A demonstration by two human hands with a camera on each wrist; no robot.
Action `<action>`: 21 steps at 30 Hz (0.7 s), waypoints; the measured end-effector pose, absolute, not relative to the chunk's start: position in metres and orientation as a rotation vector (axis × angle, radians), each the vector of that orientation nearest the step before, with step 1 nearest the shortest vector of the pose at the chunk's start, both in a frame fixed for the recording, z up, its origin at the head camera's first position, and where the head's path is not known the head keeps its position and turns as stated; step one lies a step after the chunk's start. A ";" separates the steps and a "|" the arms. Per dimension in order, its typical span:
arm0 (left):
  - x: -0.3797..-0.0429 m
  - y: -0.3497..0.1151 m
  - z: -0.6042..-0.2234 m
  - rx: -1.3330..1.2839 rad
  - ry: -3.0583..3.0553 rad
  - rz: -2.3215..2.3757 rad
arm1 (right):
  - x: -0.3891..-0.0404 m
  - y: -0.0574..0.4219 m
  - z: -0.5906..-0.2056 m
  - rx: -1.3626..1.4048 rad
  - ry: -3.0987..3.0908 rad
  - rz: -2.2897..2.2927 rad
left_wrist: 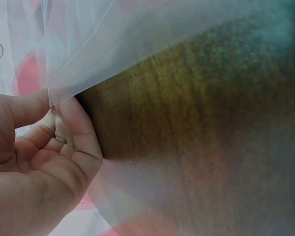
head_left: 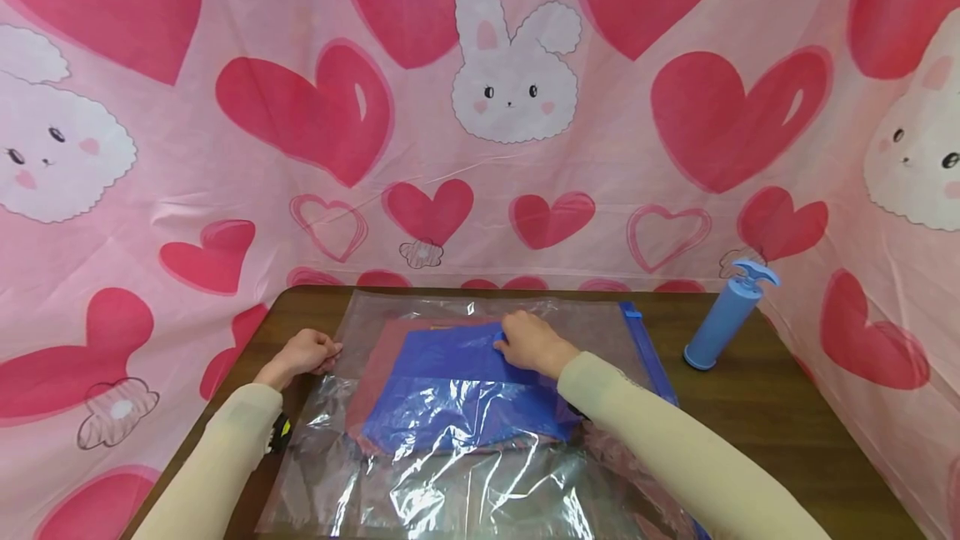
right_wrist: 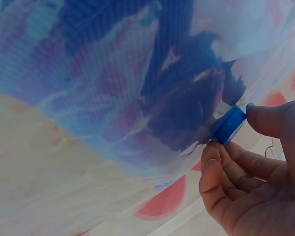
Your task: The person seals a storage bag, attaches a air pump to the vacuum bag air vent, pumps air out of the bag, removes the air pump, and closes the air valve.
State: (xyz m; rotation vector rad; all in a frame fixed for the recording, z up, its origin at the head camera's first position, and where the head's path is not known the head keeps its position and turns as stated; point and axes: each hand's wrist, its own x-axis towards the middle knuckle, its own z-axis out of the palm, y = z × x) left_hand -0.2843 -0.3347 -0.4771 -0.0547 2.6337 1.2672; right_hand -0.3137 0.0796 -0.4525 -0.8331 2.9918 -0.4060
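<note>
A clear plastic vacuum storage bag lies across the table, with folded blue cloth and a reddish cloth showing through it. My left hand pinches the bag's left edge between thumb and fingers; the left wrist view shows the plastic lifted off the wood there. Over the blue cloth, my right hand grips a round blue valve cap on the bag, thumb on one side and fingers on the other. In the head view, that hand mostly hides the cap.
A blue hand pump stands upright on the right side of the dark wooden table. Along the bag's right side runs a blue zip strip with a slider near its far end. A pink heart-patterned curtain surrounds the table.
</note>
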 end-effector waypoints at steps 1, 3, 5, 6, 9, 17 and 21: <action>-0.284 -0.335 -0.477 -0.047 2.634 1.268 | -0.314 0.080 -0.453 -0.835 2.995 -0.407; -0.284 -0.335 -0.477 -0.038 2.632 1.277 | -0.314 0.079 -0.453 -0.832 2.997 -0.405; -0.284 -0.335 -0.477 -0.036 2.630 1.284 | -0.313 0.079 -0.453 -0.829 2.996 -0.407; -0.284 -0.335 -0.477 -0.036 2.629 1.285 | -0.314 0.079 -0.454 -0.828 2.995 -0.401; -0.284 -0.334 -0.476 -0.033 2.627 1.291 | -0.314 0.079 -0.455 -0.838 3.002 -0.389; -0.283 -0.335 -0.477 -0.035 2.620 1.294 | -0.313 0.078 -0.455 -0.864 3.006 -0.386; -0.284 -0.335 -0.477 -0.034 2.618 1.298 | -0.312 0.078 -0.455 -0.872 3.019 -0.374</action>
